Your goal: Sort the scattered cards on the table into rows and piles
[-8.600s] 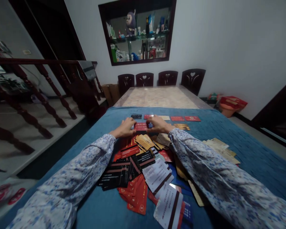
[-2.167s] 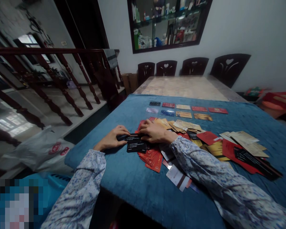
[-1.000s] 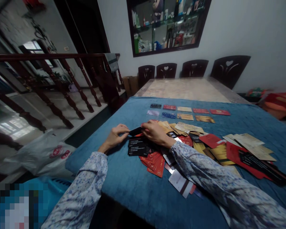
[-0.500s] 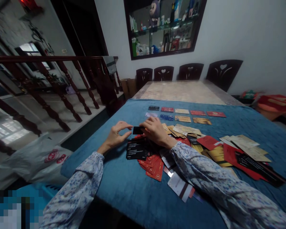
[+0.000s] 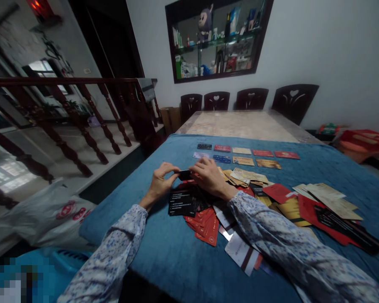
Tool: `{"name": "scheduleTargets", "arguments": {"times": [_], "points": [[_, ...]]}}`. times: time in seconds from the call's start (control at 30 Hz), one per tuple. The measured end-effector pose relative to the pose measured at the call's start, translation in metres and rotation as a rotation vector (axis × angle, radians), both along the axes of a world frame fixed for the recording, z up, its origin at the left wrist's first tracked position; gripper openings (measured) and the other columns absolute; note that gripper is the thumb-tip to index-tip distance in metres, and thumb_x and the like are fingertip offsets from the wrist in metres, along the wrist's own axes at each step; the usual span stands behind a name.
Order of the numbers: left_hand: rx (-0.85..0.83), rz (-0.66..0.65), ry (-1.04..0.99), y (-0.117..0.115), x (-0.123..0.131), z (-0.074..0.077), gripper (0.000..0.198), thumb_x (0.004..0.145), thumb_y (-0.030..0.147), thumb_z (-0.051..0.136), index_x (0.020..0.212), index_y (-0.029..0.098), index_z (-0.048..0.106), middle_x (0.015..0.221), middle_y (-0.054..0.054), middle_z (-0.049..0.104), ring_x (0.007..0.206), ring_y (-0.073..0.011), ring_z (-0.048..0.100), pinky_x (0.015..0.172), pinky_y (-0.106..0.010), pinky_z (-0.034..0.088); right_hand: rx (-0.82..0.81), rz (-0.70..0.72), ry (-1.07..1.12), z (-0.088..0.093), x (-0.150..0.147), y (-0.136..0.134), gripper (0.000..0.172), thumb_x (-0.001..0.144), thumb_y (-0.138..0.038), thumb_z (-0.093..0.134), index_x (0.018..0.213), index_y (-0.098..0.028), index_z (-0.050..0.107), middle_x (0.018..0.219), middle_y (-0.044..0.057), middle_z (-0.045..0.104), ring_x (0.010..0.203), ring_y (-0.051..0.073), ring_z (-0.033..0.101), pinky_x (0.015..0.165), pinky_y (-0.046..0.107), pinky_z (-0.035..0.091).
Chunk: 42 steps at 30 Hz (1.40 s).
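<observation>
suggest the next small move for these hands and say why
I'd probably carry the dark card forward to the black card at the left end of the far row: the left hand and right hand both hold it, and the two cards look alike in colour.

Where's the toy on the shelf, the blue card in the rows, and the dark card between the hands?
Toy [image 5: 204, 26], head view: its middle.
Blue card [image 5: 221, 159], head view: middle of its face.
Dark card [image 5: 185, 175], head view: its visible face.

Looks like home dining rm: tbl [image 5: 240, 126], chairs [image 5: 217, 105], niche [image 5: 214, 78] w/ plush toy [image 5: 204, 26].
</observation>
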<state>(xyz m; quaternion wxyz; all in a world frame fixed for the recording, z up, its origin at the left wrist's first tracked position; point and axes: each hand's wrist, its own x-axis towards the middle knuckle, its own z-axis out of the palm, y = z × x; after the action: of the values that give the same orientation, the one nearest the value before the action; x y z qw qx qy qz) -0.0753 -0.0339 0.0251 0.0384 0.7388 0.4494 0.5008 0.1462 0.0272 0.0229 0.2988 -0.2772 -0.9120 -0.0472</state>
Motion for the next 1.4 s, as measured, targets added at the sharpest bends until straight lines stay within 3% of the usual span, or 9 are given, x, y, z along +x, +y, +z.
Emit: {"name": "scheduleTargets", "arguments": {"times": [0.27, 0.5, 0.93, 1.03, 1.23, 1.4], "points": [[-0.144, 0.064, -0.226, 0.007, -0.015, -0.014, 0.012, 0.081, 0.030, 0.074, 0.084, 0.018, 0.075, 0.088, -0.004, 0.076, 0.085, -0.0194, 0.069, 0.087, -0.035, 0.056, -0.200, -0.007, -0.037, -0.010, 0.000, 0.003, 0.017, 0.099, -0.024, 0.064, 0.112, -0.022, 0.074, 0.106, 0.009, 0.078, 0.104, 0.025, 0.058, 0.085, 0.037, 0.033], [-0.170, 0.082, -0.163, 0.015, -0.025, -0.021, 0.014, 0.077, 0.031, 0.074, 0.083, 0.019, 0.075, 0.085, -0.004, 0.075, 0.083, -0.0192, 0.067, 0.084, -0.034, 0.055, -0.164, -0.042, -0.069, -0.007, -0.001, 0.002, 0.018, 0.101, -0.024, 0.059, 0.108, -0.021, 0.075, 0.106, 0.010, 0.079, 0.100, 0.024, 0.059, 0.083, 0.037, 0.033], [-0.103, 0.203, -0.125, 0.026, -0.041, -0.031, 0.014, 0.081, 0.029, 0.070, 0.089, 0.018, 0.073, 0.089, -0.005, 0.075, 0.082, -0.0191, 0.068, 0.083, -0.034, 0.056, -0.137, -0.096, -0.273, 0.025, -0.030, 0.021, 0.023, 0.100, -0.022, 0.054, 0.109, -0.023, 0.075, 0.110, 0.010, 0.078, 0.107, 0.028, 0.058, 0.080, 0.039, 0.035], [-0.088, 0.263, -0.058, 0.027, -0.042, -0.032, 0.014, 0.078, 0.023, 0.067, 0.091, 0.019, 0.071, 0.088, -0.003, 0.074, 0.081, -0.0189, 0.067, 0.081, -0.034, 0.055, -0.142, -0.112, -0.282, 0.021, -0.037, 0.028, 0.023, 0.099, -0.024, 0.055, 0.111, -0.025, 0.074, 0.114, 0.010, 0.078, 0.108, 0.028, 0.058, 0.081, 0.038, 0.036], [-0.111, 0.281, 0.015, 0.024, -0.044, -0.034, 0.047, 0.079, 0.013, 0.063, 0.125, 0.022, 0.064, 0.085, 0.000, 0.069, 0.077, -0.0173, 0.066, 0.069, -0.027, 0.051, -0.139, -0.118, -0.231, 0.006, -0.047, 0.034, 0.029, 0.100, -0.023, 0.055, 0.125, -0.025, 0.069, 0.118, 0.012, 0.077, 0.112, 0.030, 0.058, 0.087, 0.040, 0.038], [-0.153, 0.302, 0.078, 0.026, -0.047, -0.039, 0.043, 0.081, 0.012, 0.062, 0.122, 0.025, 0.064, 0.080, 0.002, 0.066, 0.072, -0.0171, 0.062, 0.076, -0.029, 0.051, -0.136, -0.117, -0.189, 0.000, -0.050, 0.030, 0.035, 0.098, -0.020, 0.054, 0.132, -0.023, 0.063, 0.120, 0.013, 0.077, 0.112, 0.030, 0.058, 0.089, 0.040, 0.039]]}}
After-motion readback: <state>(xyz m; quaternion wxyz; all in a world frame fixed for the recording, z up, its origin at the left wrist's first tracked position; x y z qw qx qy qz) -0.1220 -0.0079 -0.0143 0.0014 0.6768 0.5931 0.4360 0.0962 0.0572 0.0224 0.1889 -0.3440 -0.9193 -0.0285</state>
